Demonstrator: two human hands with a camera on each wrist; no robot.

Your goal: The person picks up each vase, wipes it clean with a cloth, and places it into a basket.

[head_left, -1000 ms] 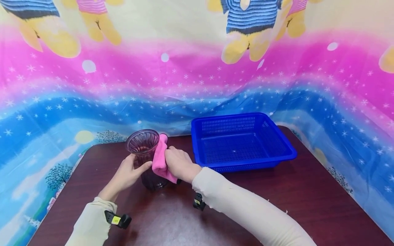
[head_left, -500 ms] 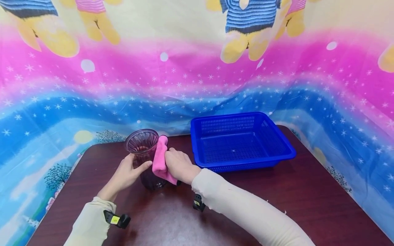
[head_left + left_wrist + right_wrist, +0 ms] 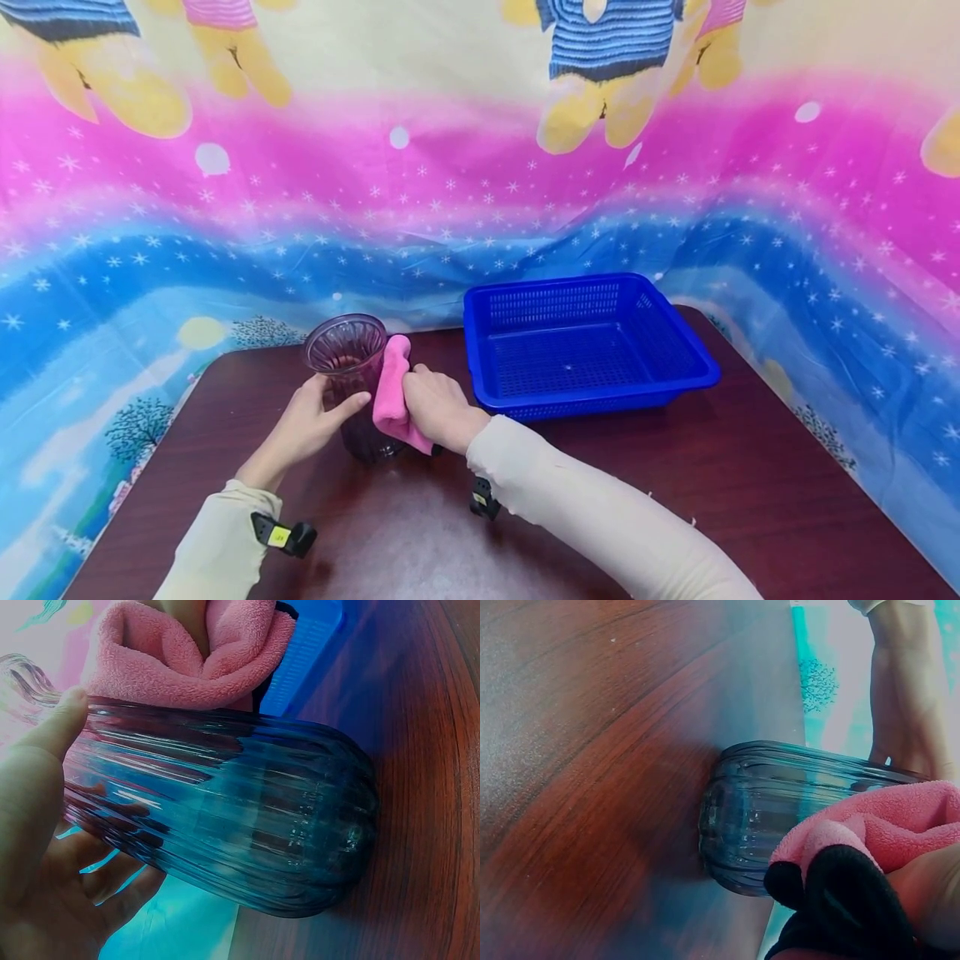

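Note:
A tinted, ribbed glass vase (image 3: pixel 347 346) with a flared mouth stands on the table, left of the middle in the head view. My left hand (image 3: pixel 303 423) grips it around its upper part, the thumb on the near side and the fingers behind. In the left wrist view those fingers (image 3: pixel 124 896) curl behind the vase (image 3: pixel 247 802). My right hand (image 3: pixel 438 406) holds a folded pink cloth (image 3: pixel 392 392) with a black edge against the vase's right side. Much of that hand's grip is hidden by the cloth (image 3: pixel 900 817) in the right wrist view.
A blue plastic basket (image 3: pixel 596 389) with perforated walls stands at the back right of the dark red wooden table (image 3: pixel 660 492). Behind the table hangs a colourful printed curtain (image 3: pixel 450 192). Black camera mounts (image 3: pixel 288 536) sit on both wrists.
The cloth and my right hand have slid slightly down along the vase's side. My left hand keeps its hold, and the vase stays almost in place.

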